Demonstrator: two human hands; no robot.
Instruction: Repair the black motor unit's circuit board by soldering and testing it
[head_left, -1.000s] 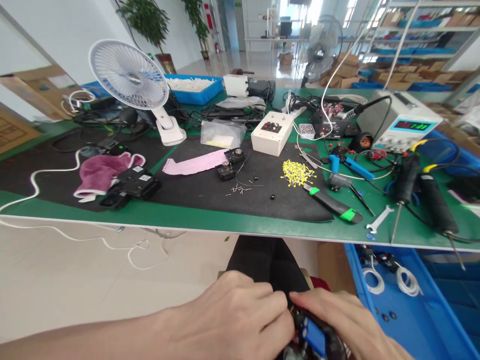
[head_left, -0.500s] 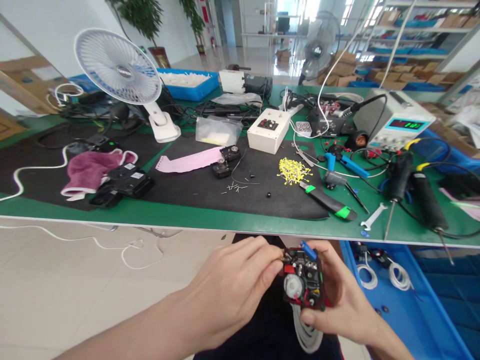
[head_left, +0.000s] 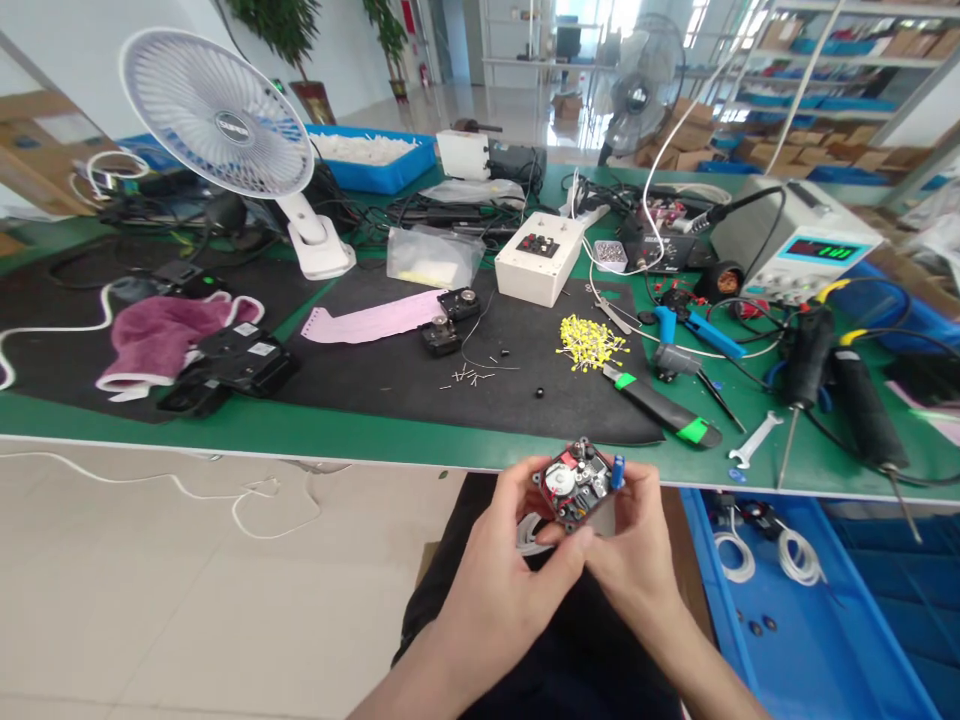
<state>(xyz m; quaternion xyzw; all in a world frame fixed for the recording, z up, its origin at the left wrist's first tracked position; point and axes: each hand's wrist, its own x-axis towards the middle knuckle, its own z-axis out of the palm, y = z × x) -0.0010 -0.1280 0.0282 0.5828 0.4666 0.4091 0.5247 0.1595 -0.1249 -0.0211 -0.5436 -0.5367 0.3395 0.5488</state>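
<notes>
Both of my hands hold a small open-topped electronic device (head_left: 576, 484) just off the bench's front edge. Inside its black housing a circuit board, a pale round part and red wires show, and a blue cylindrical part (head_left: 618, 471) stands up at its right corner. My left hand (head_left: 517, 560) grips the left and lower side, thumb beneath the near edge. My right hand (head_left: 637, 540) closes around the right side, its fingertips close to the blue part. A coiled grey cable (head_left: 529, 534) hangs behind my left hand, partly hidden.
On the green bench (head_left: 420, 448) lie a utility knife (head_left: 664, 408), yellow-headed parts (head_left: 591, 343), a wrench (head_left: 754, 441) and two black-handled tools (head_left: 866, 400). A white fan (head_left: 225, 115) and power supply (head_left: 802, 240) stand behind. A blue bin (head_left: 802, 640) with coiled cables is lower right.
The device has risen toward the bench edge and turned in my hands. My left hand has moved from pinching at its upper left corner to holding its side.
</notes>
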